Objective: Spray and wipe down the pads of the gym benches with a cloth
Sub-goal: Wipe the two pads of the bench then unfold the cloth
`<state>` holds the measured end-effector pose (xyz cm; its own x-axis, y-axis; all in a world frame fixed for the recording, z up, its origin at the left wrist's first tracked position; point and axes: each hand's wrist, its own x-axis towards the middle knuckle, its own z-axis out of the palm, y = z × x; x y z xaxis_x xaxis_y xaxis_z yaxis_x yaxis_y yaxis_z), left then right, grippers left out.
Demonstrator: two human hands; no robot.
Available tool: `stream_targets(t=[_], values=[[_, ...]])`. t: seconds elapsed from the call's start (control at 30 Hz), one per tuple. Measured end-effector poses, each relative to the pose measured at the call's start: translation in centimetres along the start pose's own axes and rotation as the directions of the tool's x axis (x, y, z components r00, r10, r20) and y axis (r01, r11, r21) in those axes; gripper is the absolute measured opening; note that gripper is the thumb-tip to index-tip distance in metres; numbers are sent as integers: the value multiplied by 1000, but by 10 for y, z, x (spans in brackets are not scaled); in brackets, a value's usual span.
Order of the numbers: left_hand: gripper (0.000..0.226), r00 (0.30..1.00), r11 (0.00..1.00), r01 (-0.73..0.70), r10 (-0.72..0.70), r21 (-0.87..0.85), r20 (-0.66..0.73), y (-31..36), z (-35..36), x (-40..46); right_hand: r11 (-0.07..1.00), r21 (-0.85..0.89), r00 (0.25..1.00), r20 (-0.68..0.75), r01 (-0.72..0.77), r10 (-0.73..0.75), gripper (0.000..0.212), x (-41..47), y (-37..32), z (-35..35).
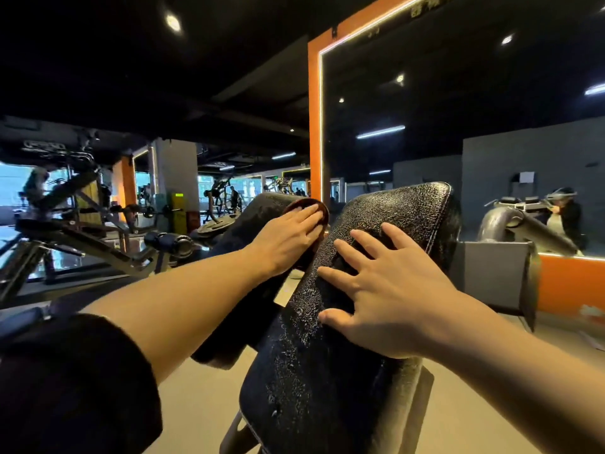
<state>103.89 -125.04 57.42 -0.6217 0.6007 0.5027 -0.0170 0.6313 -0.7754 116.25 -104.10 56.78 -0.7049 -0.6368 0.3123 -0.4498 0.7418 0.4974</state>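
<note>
Centre frame, lower half: two hands on tilted gym pads, before an orange-framed mirror (314,119).

Right pad (327,371) black, cracked, speckled with droplets; long axis runs from bottom centre up and away to upper right, its near end cut off by the frame edge. Right hand (386,290) lies flat on it, fingers spread and straight, pressing a dark cloth (340,286); the cloth is mostly hidden under the palm, edges hard to separate from the pad. Left hand (288,240) open, fingers straight and together, resting on the upper end of the left pad (248,290), just beside the right one and leaning the same way. Left sleeve (75,381) dark. Background machines (82,231) blurred.
</note>
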Motion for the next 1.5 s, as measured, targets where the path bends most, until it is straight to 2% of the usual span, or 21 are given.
stream_targets(t=[0.07, 0.13, 0.23, 0.37, 0.5, 0.63, 0.73, 0.8, 0.87, 0.93, 0.97, 1.03, 1.17, 1.27, 1.43, 1.5], values=[[49, 993, 994, 95, -99, 49, 72, 5, -8, 22, 1000, 8, 1000, 8, -2, 2, 69, 1, 2, -1], [46, 987, 991, 132, -135, 38, 86, 9, -5, 26, 999, 33, 1000, 17, -13, 13, 70, 1, 6, -1], [41, 998, 994, 68, -68, -80, 4, 9, 0, 0, 998, 59, 999, 25, -23, 21, 71, -1, 8, -1], [34, 998, 993, -47, 41, -108, -55, 11, 5, -46, 998, 53, 999, 32, -16, 14, 70, -5, 5, -1], [23, 1000, 981, -25, 25, -190, -1, 26, 3, -95, 997, 64, 999, 42, -36, 33, 71, -8, 4, -3], [50, 990, 972, -21, 53, -235, 132, 39, -12, -146, 996, 42, 996, 40, -83, 81, 71, -10, -4, -3], [50, 972, 970, -86, 132, -228, 194, 37, -16, -172, 991, -7, 990, 51, -133, 133, 75, -11, -15, -1], [55, 966, 979, -128, 160, -159, 205, 30, -12, -165, 984, -47, 983, 55, -172, 175, 84, -10, -27, 0], [55, 978, 993, -91, 105, -81, 181, 30, -8, -145, 975, -83, 976, 60, -205, 210, 92, -9, -39, 0], [55, 981, 998, 14, -1, -61, 195, 38, -8, -123, 971, -95, 974, 45, -218, 223, 95, -10, -47, 3], [56, 974, 996, 67, -54, -52, 220, 44, -10, -121, 974, -98, 977, 40, -205, 210, 96, -12, -50, 3], [56, 969, 995, 88, -75, -47, 236, 54, -15, -130, 981, -96, 984, 51, -166, 172, 96, -16, -51, 2], [50, 986, 981, 29, 3, -189, 166, 61, -17, -195, 983, -114, 985, 78, -147, 156, 96, -19, -49, 1], [55, 982, 965, -34, 80, -259, 169, 59, -11, -231, 980, -127, 984, 80, -151, 162, 96, -19, -52, 2], [44, 975, 961, -160, 189, -225, 115, 41, -8, -213, 984, -126, 984, 106, -129, 143, 95, -16, -51, -1], [43, 980, 963, -159, 181, -219, 83, 36, -6, -194, 991, -87, 986, 119, -106, 116, 92, -13, -43, -3]])
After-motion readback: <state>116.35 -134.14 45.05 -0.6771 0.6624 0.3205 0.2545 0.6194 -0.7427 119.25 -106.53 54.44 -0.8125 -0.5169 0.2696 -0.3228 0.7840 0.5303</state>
